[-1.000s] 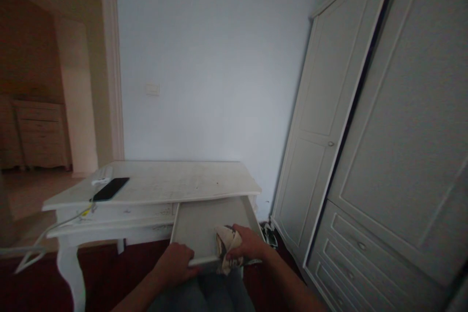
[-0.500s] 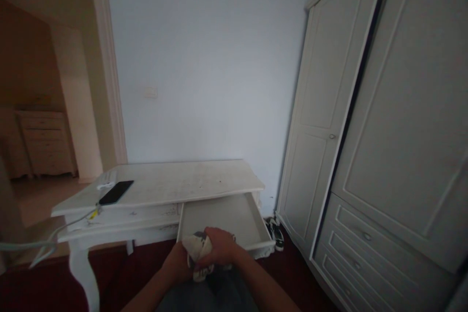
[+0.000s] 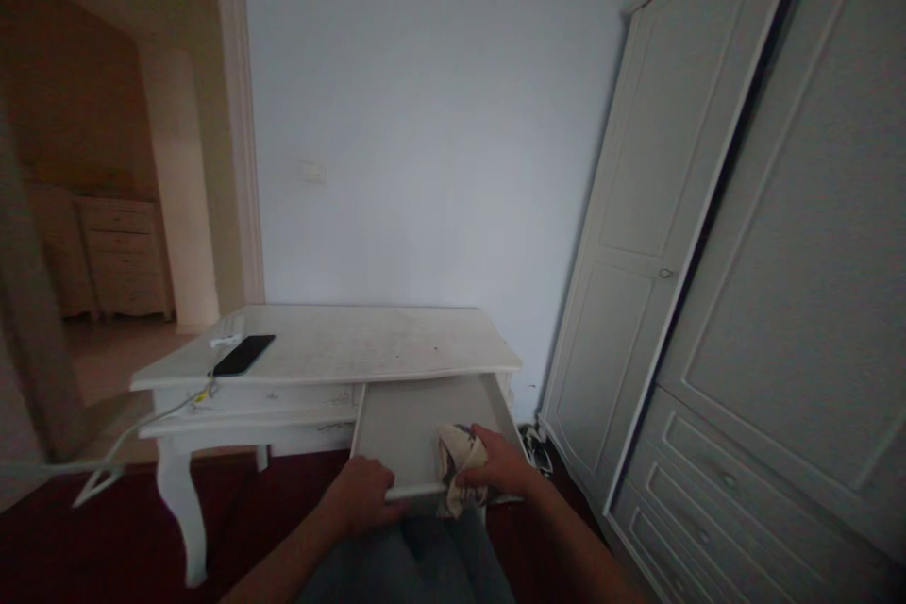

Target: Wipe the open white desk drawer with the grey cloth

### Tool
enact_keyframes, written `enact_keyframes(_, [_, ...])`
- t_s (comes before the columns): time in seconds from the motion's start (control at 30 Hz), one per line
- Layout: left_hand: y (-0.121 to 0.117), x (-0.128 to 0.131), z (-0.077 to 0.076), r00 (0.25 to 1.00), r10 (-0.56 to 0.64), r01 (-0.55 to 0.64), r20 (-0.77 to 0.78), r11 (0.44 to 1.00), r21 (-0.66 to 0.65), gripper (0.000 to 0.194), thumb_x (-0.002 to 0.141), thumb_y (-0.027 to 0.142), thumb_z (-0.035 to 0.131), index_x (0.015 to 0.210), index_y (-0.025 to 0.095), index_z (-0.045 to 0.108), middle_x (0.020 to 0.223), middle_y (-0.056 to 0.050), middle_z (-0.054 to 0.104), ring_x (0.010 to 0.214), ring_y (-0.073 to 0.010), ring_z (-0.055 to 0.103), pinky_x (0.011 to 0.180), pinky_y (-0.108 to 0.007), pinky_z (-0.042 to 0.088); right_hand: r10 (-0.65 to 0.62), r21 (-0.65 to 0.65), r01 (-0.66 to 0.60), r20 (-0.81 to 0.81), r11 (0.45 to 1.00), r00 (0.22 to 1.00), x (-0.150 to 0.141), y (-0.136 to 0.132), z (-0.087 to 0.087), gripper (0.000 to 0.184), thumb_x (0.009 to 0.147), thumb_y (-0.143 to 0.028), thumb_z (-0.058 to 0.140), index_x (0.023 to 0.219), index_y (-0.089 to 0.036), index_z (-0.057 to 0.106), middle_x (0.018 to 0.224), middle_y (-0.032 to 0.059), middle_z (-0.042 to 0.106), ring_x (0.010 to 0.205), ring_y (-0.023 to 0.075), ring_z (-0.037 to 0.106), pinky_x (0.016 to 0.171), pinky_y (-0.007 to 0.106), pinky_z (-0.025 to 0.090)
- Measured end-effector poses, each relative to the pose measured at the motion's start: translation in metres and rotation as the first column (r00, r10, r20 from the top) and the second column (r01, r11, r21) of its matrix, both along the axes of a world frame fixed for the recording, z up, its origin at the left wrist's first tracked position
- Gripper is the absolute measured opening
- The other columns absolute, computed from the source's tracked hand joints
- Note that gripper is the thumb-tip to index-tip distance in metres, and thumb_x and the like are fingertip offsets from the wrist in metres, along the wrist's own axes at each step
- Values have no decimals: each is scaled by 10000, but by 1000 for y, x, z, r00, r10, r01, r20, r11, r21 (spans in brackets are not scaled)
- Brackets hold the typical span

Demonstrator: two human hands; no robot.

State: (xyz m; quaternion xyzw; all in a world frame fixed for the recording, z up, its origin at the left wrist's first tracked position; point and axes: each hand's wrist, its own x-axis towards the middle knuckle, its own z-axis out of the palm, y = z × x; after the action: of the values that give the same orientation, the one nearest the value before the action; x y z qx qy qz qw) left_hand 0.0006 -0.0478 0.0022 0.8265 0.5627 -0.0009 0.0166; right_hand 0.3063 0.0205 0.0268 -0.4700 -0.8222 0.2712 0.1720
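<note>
A white desk [image 3: 340, 340] stands against the wall with its right drawer [image 3: 400, 425] pulled out. My left hand [image 3: 364, 495] is closed over the left part of the drawer's front edge. In my right hand [image 3: 499, 464] is a crumpled, patterned cream cloth [image 3: 460, 458]. It rests over the right part of the drawer front, partly inside and partly hanging outside. Some of the cloth is hidden by my fingers. The visible drawer bottom is bare and pale.
A dark phone [image 3: 244, 355] with a cable [image 3: 156, 417] lies at the desk's left end. Shoes [image 3: 536, 449] sit on the dark red floor beside the desk. A tall white wardrobe [image 3: 637, 236] lines the right side. A doorway on the left shows a chest of drawers [image 3: 127, 255].
My hands have come apart. The right one has carried the cloth rightward onto the drawer front, and the left has let go of it and taken hold of the drawer edge.
</note>
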Motion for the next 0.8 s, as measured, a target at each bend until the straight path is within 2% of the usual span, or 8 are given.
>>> enact_keyframes(0.1, [0,0,3,1000,-5,5,-21,1000,-12,638,917,701,439,972,180,804,996,-193,800,973,-374,753,886,-488,553,-45,16,44,51,999,998,-11,-1,-1,716,594,-683,857,1142,-266,663,1103,17,734,1032,292,669,837,344,458])
enact_keyframes(0.2, [0,0,5,1000,10,-10,-11,1000,-29,633,912,703,430,950,196,807,973,-171,808,947,-363,760,873,-471,561,4,55,-10,96,998,995,-51,-5,-5,721,588,-724,848,1124,-274,672,1096,22,736,1036,299,668,823,335,445])
enact_keyframes(0.3, [0,-3,7,986,-50,53,160,998,-15,513,878,644,527,1084,254,789,1071,-102,813,1028,-320,747,937,-416,564,97,110,-111,126,988,987,-95,-9,-9,726,585,-707,857,1123,-258,669,1088,40,725,989,290,665,809,330,444])
enact_keyframes(0.4, [1,-6,5,922,-146,136,358,989,52,518,824,575,632,1266,317,715,1235,-29,775,1196,-274,677,1089,-356,501,138,148,-157,130,976,982,-118,-12,-11,733,588,-678,866,1138,-240,658,1084,54,713,951,276,657,797,331,445])
enact_keyframes(0.5, [2,-8,1,889,-133,127,437,991,45,575,797,536,673,1324,306,681,1271,-25,760,1244,-279,647,1137,-357,473,137,149,-154,118,977,983,-121,-14,-10,722,608,-683,856,1138,-239,650,1078,47,716,930,263,655,778,324,441])
enact_keyframes(0.63, [5,-9,-4,878,-120,120,464,992,29,621,770,519,700,1342,278,671,1307,-44,745,1251,-288,647,1151,-365,464,151,144,-169,125,975,981,-118,-15,-7,738,599,-681,862,1151,-241,649,1081,48,719,927,267,658,775,327,446])
enact_keyframes(0.8, [3,-7,-1,904,-133,132,407,991,29,513,820,539,653,1273,305,713,1296,-37,755,1211,-285,683,1099,-362,498,183,86,-190,91,978,979,-112,-11,-6,736,589,-636,882,1159,-236,646,1101,50,720,922,265,661,757,317,450])
